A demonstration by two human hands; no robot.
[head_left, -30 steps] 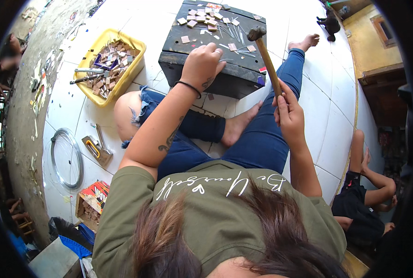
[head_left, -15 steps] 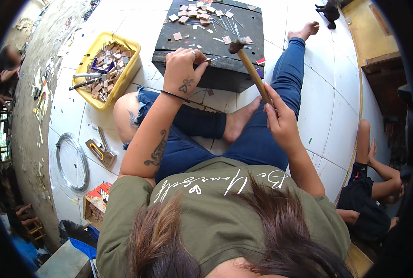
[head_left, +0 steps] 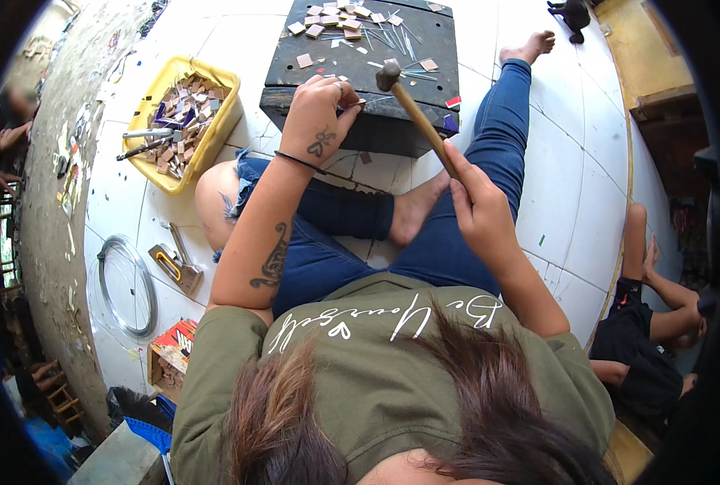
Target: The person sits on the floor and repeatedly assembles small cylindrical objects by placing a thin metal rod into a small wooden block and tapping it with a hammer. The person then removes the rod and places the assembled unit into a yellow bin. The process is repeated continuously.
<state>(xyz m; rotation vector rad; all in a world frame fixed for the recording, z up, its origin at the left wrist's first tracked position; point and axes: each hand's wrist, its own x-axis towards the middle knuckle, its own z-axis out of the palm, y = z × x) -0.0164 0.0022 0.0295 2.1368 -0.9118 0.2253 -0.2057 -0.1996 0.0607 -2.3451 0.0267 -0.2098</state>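
Hammer (head_left: pixel 420 120) shifted left, jutting from right hand (head_left: pixel 483 206)

A wooden-handled hammer (head_left: pixel 416 115) slants forward-left from the right grip (head_left: pixel 481 196); a small block (head_left: pixel 361 103) and thin rod (head_left: pixel 380 99) protrude from the left grip (head_left: pixel 321 115).

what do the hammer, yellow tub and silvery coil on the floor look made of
Hammer handle: probably wood, by its plain brown colour; finish unclear. Hammer head: likely metal, dark and dull. Yellow tub: looks like smooth plastic, evenly coloured with a rounded rim. Silvery coil: thin glossy loops suggest metal wire, though clear plastic line remains possible.
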